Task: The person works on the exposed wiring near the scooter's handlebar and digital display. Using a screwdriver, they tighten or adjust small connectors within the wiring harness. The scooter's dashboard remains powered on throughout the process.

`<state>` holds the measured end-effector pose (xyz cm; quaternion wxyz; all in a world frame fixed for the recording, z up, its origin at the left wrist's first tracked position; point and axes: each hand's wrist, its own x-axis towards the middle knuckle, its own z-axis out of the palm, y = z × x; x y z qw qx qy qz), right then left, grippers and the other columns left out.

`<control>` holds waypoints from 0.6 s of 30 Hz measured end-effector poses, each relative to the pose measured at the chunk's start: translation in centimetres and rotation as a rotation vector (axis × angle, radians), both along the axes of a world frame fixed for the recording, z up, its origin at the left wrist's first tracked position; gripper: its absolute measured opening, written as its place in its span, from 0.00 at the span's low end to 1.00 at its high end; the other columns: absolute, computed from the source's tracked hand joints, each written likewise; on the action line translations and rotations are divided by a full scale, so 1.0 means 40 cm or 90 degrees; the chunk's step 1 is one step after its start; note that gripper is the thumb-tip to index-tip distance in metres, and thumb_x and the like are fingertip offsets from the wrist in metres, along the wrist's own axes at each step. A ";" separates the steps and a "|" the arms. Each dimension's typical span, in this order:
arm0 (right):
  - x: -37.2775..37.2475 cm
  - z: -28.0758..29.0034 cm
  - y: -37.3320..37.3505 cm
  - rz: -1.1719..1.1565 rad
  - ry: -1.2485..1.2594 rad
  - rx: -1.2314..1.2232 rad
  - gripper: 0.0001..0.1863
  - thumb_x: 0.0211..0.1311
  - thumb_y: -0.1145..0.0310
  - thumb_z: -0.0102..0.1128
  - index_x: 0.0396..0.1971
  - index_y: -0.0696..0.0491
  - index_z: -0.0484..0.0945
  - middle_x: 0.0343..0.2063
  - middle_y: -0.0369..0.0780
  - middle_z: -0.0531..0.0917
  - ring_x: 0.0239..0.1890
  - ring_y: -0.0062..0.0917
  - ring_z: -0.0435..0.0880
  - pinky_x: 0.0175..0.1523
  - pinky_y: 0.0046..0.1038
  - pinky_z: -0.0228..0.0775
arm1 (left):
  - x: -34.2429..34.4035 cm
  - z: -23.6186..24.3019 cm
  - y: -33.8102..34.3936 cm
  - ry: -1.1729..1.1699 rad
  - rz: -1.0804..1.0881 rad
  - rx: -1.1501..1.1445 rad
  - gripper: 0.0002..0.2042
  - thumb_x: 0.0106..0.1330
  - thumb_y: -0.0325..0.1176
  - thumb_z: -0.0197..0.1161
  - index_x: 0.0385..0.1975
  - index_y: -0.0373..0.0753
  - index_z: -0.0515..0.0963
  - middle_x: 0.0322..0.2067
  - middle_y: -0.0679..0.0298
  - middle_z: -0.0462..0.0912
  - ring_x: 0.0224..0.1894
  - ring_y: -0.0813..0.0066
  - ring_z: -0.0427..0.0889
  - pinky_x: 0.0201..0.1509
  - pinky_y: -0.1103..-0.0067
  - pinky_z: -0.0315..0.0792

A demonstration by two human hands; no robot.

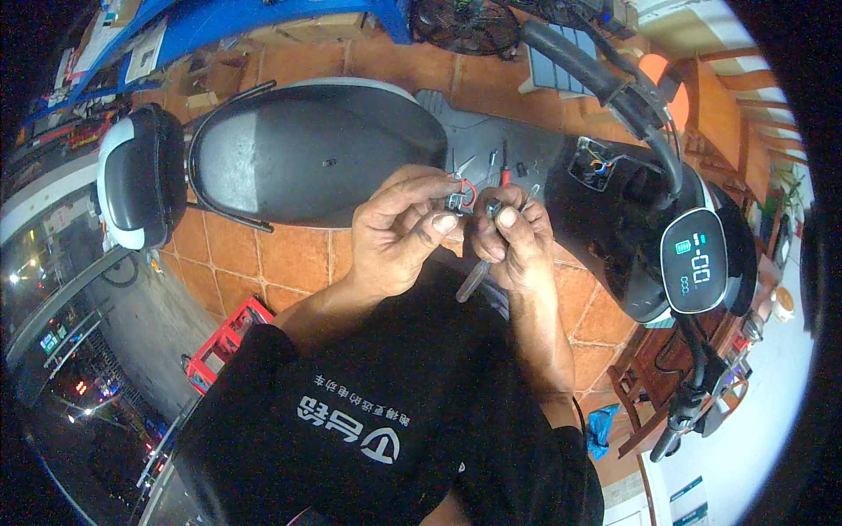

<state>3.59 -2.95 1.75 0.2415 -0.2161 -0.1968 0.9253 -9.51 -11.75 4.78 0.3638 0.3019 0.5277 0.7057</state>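
Both hands meet in front of my body, above the scooter's dark footboard (554, 158). My left hand (399, 219) pinches a small black electrical part (454, 202) between thumb and fingers, and a thin red wire (471, 189) loops off it. Close beside it, my right hand (519, 241) is closed with its thumb pressed on a small dark piece (493, 209), whose kind is too small to tell. Through that same hand runs a slim screwdriver-like tool with a clear handle (472, 282), its handle sticking out below the fingers.
A red-handled tool (505, 174) and other small items lie on the footboard. Left stands the black seat (316, 145) and rear box (140, 180). Right are an open panel with wires (596, 165), a lit display (693, 261) and handlebars (645, 110). A red crate (230, 344) stands on the floor.
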 end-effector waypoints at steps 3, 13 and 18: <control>-0.005 0.004 -0.001 -0.001 0.030 -0.036 0.11 0.59 0.66 0.60 0.35 0.57 0.72 0.22 0.39 0.75 0.14 0.13 0.63 0.17 0.16 0.53 | 0.009 0.001 -0.002 -0.075 0.001 -0.025 0.16 0.59 0.34 0.65 0.43 0.31 0.75 0.40 0.53 0.78 0.36 0.72 0.79 0.40 0.78 0.75; -0.001 0.055 0.012 -0.017 -0.139 0.289 0.07 0.58 0.70 0.60 0.30 0.57 0.74 0.21 0.33 0.74 0.21 0.12 0.67 0.25 0.16 0.58 | -0.001 -0.003 -0.001 -0.096 -0.084 0.050 0.15 0.63 0.29 0.60 0.47 0.28 0.72 0.43 0.55 0.76 0.41 0.73 0.78 0.47 0.79 0.73; 0.003 0.065 0.013 -0.044 -0.172 0.376 0.05 0.57 0.72 0.60 0.29 0.57 0.74 0.23 0.31 0.74 0.25 0.11 0.67 0.30 0.16 0.60 | -0.003 -0.005 0.004 -0.058 -0.084 0.038 0.16 0.63 0.33 0.60 0.47 0.28 0.73 0.43 0.55 0.77 0.41 0.72 0.78 0.46 0.78 0.73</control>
